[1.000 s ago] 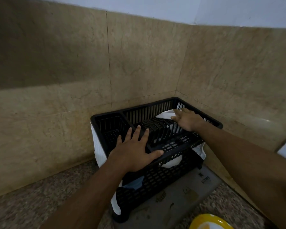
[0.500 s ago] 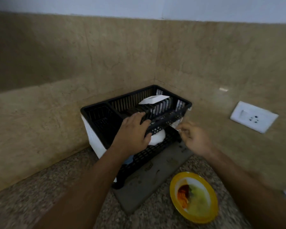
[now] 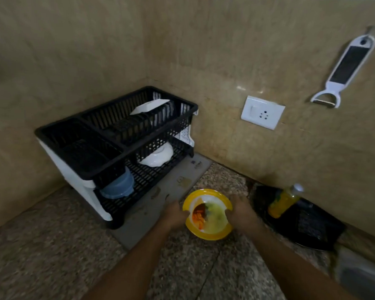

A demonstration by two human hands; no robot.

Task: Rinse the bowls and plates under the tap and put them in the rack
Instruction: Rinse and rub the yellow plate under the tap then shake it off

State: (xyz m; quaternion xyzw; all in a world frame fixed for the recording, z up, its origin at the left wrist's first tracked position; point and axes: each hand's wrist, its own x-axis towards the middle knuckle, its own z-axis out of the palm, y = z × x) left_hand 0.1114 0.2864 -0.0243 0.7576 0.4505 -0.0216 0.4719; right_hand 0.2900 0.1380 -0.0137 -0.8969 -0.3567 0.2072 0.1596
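Observation:
A yellow-rimmed plate (image 3: 210, 231) with orange and green food scraps lies on the speckled counter in front of the black two-tier dish rack (image 3: 100, 135). My left hand (image 3: 174, 215) grips the plate's left edge and my right hand (image 3: 240, 213) grips its right edge. In the rack's upper tier a white plate (image 3: 148, 106) leans in the slots. The lower tier holds a white bowl (image 3: 158, 158) and a blue bowl (image 3: 118, 187).
A grey drain mat (image 3: 182, 176) lies under the rack. At the right, a black tray (image 3: 307, 226) holds a yellow bottle (image 3: 284, 202). A wall socket (image 3: 262, 112) and a hanging white grater-peeler (image 3: 344, 70) are on the tiled wall.
Both hands left the rack and came down to the yellow plate, taking hold of its two edges. The view swung right and down.

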